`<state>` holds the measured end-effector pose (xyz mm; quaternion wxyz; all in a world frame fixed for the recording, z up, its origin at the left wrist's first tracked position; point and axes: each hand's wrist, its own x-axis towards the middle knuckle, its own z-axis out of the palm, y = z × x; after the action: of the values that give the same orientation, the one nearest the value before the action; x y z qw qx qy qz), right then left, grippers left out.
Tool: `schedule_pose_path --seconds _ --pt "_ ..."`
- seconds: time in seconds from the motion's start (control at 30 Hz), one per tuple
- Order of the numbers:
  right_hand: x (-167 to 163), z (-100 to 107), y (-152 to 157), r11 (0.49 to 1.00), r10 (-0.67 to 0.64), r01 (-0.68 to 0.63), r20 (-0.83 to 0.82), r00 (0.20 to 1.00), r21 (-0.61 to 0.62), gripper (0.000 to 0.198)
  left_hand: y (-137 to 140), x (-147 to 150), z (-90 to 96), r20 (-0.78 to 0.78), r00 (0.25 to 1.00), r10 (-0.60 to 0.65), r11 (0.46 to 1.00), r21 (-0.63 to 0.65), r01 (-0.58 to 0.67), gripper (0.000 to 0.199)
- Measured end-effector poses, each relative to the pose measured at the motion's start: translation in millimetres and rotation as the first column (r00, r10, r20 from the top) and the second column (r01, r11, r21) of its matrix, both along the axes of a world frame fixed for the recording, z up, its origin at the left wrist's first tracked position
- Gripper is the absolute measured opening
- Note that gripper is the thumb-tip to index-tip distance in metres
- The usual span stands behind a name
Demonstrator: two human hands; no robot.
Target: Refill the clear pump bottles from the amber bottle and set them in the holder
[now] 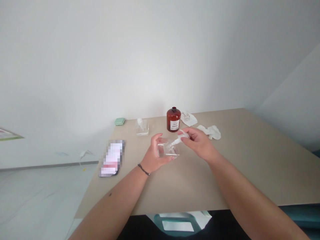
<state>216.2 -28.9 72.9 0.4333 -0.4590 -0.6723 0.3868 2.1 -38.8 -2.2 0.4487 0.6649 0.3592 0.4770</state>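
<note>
My left hand [155, 155] is closed around a clear, square-sided bottle [165, 150], tilted above the table. In my right hand [198, 141] is a white pump head [183, 137], pinched between thumb and fingers. Its narrow white end points down and left at the clear bottle; whether it is inside or just touching I cannot tell. Just beyond my hands stands an amber-brown bottle [173, 116] with a white label and an uncapped neck. A second clear square bottle [142, 129] with a white top sits farther back to the left.
Crumpled white tissues [189, 118] lie behind the brown bottle, and another tissue [213, 132] is at its right. A phone [112, 158] with a blurred screen rests near the left edge of the beige table [250, 160]. A small green case [119, 121] is at the back left corner, by the wall.
</note>
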Motion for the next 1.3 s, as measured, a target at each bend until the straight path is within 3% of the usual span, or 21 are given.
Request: schedule_pose_path --seconds 0.13,0.23,0.33,0.4,0.6,0.77,0.9,0.97,1.13,1.3 --pt "-21 5 1 0.995 0.101 -0.097 0.137 0.985 -0.033 0.026 0 2 -1.1 0.05 0.999 0.0 1.0 -0.011 0.0 0.095" --pt "-34 -2 6 0.998 0.065 -0.067 0.154 0.986 0.008 0.019 3 0 -3.8 0.079 0.996 0.032 0.999 -0.014 -0.031 0.096" --pt "-41 -17 10 0.992 -0.022 0.011 0.086 0.996 0.122 0.019 9 -3 -7.3 0.088 0.996 0.034 0.999 -0.035 -0.031 0.097" --pt "-43 -29 10 0.987 -0.003 0.0 0.014 1.0 0.159 0.022 13 -5 -9.3 0.089 0.996 0.022 0.999 -0.042 -0.018 0.097" --pt "-43 -58 8 0.99 0.128 -0.118 -0.156 0.979 0.075 0.034 23 -10 -10.1 -0.006 0.997 -0.079 0.997 -0.015 0.079 0.092" --pt "-48 -62 10 0.996 0.046 -0.036 -0.117 0.992 0.085 0.027 19 -9 -5.9 -0.15 0.987 -0.053 0.998 0.021 0.057 0.086" --pt "-51 -63 12 0.998 -0.016 0.022 -0.105 0.994 0.057 0.023 15 -5 -5.0 -0.16 0.987 -0.021 1.0 0.018 0.024 0.097" --pt "-52 -64 12 0.998 -0.021 0.027 -0.108 0.994 0.049 0.023 14 -5 -4.3 -0.177 0.984 0.021 0.998 0.066 -0.009 0.098" --pt "-53 -65 11 0.994 0.004 0.007 -0.103 0.995 0.11 0.025 14 -6 1.0 -0.334 0.936 0.114 0.942 0.336 0.005 0.077" --pt "-49 -63 11 0.983 0.062 -0.046 -0.083 0.995 0.18 0.029 15 -8 3.1 -0.396 0.909 0.126 0.928 0.372 0.033 0.079"
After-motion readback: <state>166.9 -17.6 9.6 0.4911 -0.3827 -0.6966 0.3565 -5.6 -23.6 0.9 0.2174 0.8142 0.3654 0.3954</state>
